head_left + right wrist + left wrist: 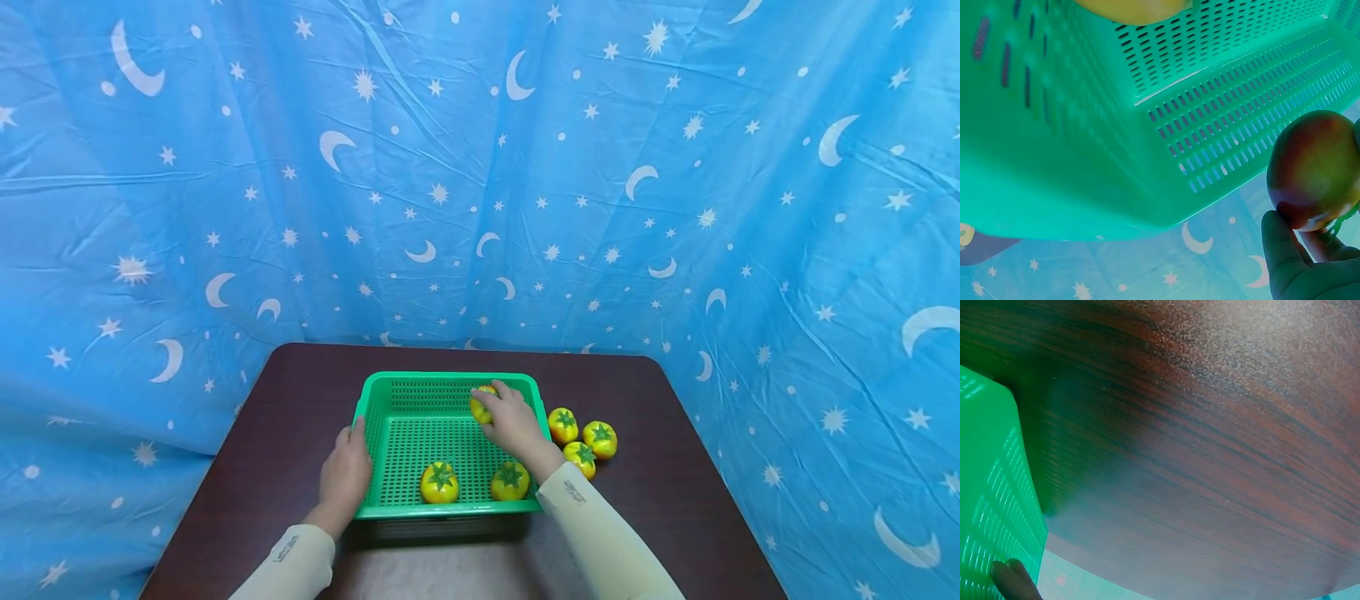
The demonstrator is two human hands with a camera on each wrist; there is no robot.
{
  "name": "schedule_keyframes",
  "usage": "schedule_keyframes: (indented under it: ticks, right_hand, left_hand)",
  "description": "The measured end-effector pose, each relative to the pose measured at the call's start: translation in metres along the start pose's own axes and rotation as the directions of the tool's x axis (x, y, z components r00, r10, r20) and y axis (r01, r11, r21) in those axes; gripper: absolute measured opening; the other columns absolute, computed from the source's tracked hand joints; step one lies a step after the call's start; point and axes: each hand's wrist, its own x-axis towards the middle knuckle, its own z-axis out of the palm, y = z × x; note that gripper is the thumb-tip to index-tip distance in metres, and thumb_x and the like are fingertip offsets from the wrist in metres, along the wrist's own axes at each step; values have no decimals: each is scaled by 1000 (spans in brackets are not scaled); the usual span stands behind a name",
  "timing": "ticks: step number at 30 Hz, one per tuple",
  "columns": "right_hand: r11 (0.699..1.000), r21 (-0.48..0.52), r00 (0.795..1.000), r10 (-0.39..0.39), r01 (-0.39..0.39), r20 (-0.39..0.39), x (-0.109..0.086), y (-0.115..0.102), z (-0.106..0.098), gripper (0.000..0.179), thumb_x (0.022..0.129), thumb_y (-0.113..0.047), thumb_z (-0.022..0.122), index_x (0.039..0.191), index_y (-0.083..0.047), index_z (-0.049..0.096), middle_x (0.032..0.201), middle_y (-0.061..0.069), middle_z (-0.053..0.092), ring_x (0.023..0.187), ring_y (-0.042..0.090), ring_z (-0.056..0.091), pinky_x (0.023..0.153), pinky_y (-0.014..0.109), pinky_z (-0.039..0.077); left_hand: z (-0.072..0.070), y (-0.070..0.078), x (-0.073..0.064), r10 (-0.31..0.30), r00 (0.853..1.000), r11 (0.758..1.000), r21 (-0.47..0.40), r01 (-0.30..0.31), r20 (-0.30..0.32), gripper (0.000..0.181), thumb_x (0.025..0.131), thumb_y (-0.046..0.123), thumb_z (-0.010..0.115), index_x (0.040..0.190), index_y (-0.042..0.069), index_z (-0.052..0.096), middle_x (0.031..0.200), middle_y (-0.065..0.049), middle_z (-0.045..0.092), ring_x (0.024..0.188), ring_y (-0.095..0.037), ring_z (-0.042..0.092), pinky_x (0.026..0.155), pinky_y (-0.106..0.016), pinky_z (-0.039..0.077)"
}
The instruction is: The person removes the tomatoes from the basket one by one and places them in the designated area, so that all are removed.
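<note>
Head view: one fruit (481, 407), pinched in my right hand (516, 425), over the basket (450, 511). Nearer me than those fingers: two fruits (438, 485) inside, apparently done. Right of the fingers, on the table (645, 508): three fruits (601, 442), presumably left. My left hand (347, 471) touches the basket's side; gripping, cannot tell.

Soft glare and shadow mark the table (1229, 462).
</note>
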Motion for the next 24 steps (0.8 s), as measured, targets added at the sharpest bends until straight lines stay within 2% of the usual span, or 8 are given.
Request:
schedule_keyframes:
  ticks: [9,14,19,24]
  right_hand:
    - [1000,17,1000,-2,2,-5,-5,5,-1,59,91,-14,72,146,-23,53,156,17,41,130,40,51,94,50,54]
    - [999,36,1000,8,-8,2,-9,8,-4,59,92,-13,71,147,-23,52,157,16,39,134,41,47,98,52,53]
    - [999,38,999,14,-12,-31,-17,12,-11,59,92,-13,70,147,-24,52,158,15,39,139,43,44,101,56,51]
    - [999,35,997,31,-28,-69,-24,17,-13,58,92,-13,71,146,-23,53,157,18,40,137,46,46,97,57,52]
  left_hand:
    - [-3,1,0,30,999,999,19,-29,-38,56,101,4,45,154,-3,31,139,-32,49,106,-45,64,89,-59,53]
    - [-3,1,-2,25,999,1000,16,-25,-31,55,102,4,44,154,-3,31,139,-32,49,106,-44,64,89,-59,53]
    - [-4,2,-2,22,999,1000,8,-22,-27,55,102,4,45,155,-3,31,140,-32,49,108,-45,63,90,-59,52]
    - [-4,2,-1,24,999,1000,8,-24,-29,56,101,4,45,155,-3,31,140,-32,49,110,-45,62,91,-59,52]
